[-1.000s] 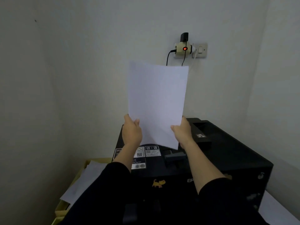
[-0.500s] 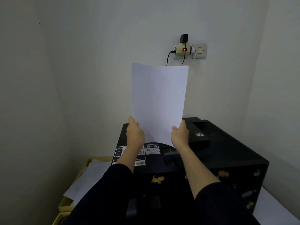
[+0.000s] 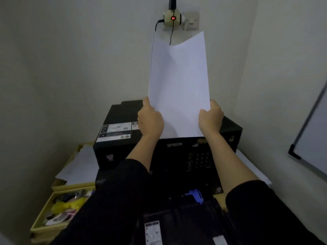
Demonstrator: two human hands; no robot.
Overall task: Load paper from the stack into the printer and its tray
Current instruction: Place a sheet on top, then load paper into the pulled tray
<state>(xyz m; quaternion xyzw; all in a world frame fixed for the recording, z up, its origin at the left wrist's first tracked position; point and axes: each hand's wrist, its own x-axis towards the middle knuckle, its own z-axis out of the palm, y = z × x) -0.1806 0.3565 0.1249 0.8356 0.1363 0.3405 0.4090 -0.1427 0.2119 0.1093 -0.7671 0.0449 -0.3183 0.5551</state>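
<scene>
Holding paper (image 3: 178,85) upright, long axis vertical: left hand (image 3: 150,121) and right hand (image 3: 210,117) are pinching its lower corners, printer (image 3: 230,131) directly beneath, both equally near.

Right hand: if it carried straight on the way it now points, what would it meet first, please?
The right hand points forward and upward, gripping the paper over the printer. Beyond it I see only bare wall, though depth is unclear.
</scene>
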